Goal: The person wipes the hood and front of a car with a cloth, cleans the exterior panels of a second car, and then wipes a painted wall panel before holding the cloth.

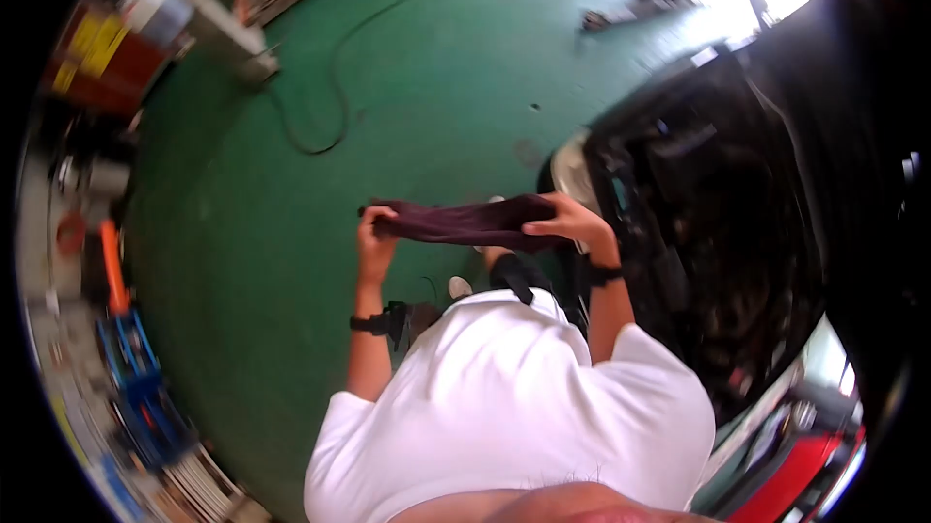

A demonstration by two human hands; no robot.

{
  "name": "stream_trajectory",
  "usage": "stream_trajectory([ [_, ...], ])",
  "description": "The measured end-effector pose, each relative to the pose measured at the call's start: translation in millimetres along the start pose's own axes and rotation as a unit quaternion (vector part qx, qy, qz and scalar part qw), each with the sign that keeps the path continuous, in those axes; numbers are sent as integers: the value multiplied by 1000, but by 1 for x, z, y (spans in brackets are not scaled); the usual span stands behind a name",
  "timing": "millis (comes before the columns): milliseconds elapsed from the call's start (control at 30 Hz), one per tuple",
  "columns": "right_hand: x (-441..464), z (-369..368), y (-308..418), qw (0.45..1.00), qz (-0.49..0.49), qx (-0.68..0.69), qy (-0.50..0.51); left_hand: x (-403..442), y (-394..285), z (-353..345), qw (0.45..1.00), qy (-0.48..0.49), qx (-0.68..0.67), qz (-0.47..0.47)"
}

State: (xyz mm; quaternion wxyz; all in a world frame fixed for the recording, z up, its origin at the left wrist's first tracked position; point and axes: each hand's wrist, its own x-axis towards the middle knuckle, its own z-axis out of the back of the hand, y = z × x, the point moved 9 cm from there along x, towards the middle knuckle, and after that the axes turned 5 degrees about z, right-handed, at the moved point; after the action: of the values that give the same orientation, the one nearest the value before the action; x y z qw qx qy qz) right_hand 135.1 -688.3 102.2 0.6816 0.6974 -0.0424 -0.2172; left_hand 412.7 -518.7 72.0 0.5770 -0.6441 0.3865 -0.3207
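Note:
A dark maroon cloth (465,223) is stretched between my two hands in front of my body, above the green floor. My left hand (377,225) grips its left end, fingers closed around the fabric. At the other end, my right hand (572,221) pinches the cloth with the thumb across its front. The fabric hangs in loose lengthwise folds. Both wrists wear black bands. To the right of my right hand is the open engine bay (718,232) of a car, dark and blurred inside.
A dark hose (339,106) curves over the green floor (233,261). A post base (254,63) stands at upper left. Along the left edge are an orange-handled tool (114,266), a blue tool case (145,397) and shelving. The car's headlight (574,169) is close by my right hand.

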Motion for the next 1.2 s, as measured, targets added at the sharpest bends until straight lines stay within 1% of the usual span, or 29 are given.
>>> stream_trajectory([
  [33, 15, 5, 11, 1000, 27, -3, -4, 19, -3, -3, 1000, 1, 2, 9],
  [100, 51, 26, 24, 996, 92, -15, -14, 60, 34, 0, 999, 32, -19, 26],
  [133, 69, 36, 29, 992, 126, -18, -16, 79, 35, -19, 998, 61, -19, 26],
  [200, 109, 58, 35, 992, 123, 5, 16, 120, 32, -55, 987, 92, -97, 92],
  [233, 123, 62, 48, 991, 133, -8, 26, 132, 18, -74, 982, 149, -34, 115],
  [267, 137, 66, 62, 989, 144, -18, 35, 150, 9, -80, 978, 165, -21, 130],
  [300, 149, 78, 64, 990, 140, -13, 17, 170, 3, -101, 966, 222, -17, 128],
  [333, 158, 90, 76, 982, 185, -39, 13, 195, 1, -127, 953, 280, -19, 117],
  [367, 165, 103, 88, 972, 227, -66, 8, 224, 2, -140, 946, 302, -24, 118],
  [400, 175, 118, 84, 974, 215, -68, -13, 248, 13, -148, 930, 338, -1, 144],
  [467, 175, 152, 103, 909, 328, -217, -142, 284, 20, -186, 902, 398, 12, 167],
  [533, 175, 186, 115, 907, 273, -250, -201, 332, -1, -232, 896, 409, 108, 134],
  [567, 177, 207, 114, 951, 201, -158, -173, 345, -22, -257, 892, 442, 44, 78],
  [600, 174, 231, 114, 949, 193, -167, -186, 376, -8, -266, 886, 456, 35, 74],
  [667, 153, 289, 100, 904, 150, -134, -378, 436, 64, -265, 851, 476, 121, 187],
  [700, 141, 311, 99, 904, 126, -12, -409, 454, 60, -282, 845, 487, 112, 189],
  [733, 138, 326, 88, 901, 109, -21, -420, 469, 42, -306, 835, 484, -30, 260],
  [767, 126, 345, 63, 872, 123, -11, -474, 479, 38, -326, 803, 464, -170, 332],
  [800, 119, 364, 50, 840, 143, -4, -523, 495, 42, -339, 796, 470, -183, 335],
  [833, 120, 373, 48, 837, 136, -16, -530, 516, 45, -354, 776, 489, -184, 354],
  [867, 111, 380, 41, 819, 133, 63, -554, 535, 47, -375, 755, 507, -191, 369],
  [900, 107, 384, 37, 795, 132, 142, -575, 547, 38, -392, 735, 561, -161, 346],
  [933, 110, 388, 40, 776, 146, 157, -593, 558, 31, -410, 723, 577, -172, 339],
  [1000, 130, 394, 59, 750, 159, 159, -622, 570, 32, -432, 692, 617, -126, 355],
  [1033, 138, 403, 69, 741, 157, 150, -636, 572, 26, -448, 655, 657, -126, 351],
  [1100, 153, 407, 92, 735, 92, -44, -670, 564, 6, -484, 608, 711, -125, 329],
  [1133, 157, 407, 95, 723, 86, -40, -684, 554, -6, -498, 576, 750, -124, 300],
  [1167, 164, 412, 100, 717, 30, -119, -686, 550, -11, -511, 567, 757, -118, 304],
  [1200, 161, 426, 104, 691, 41, -138, -708, 538, -17, -527, 528, 801, -82, 270],
])
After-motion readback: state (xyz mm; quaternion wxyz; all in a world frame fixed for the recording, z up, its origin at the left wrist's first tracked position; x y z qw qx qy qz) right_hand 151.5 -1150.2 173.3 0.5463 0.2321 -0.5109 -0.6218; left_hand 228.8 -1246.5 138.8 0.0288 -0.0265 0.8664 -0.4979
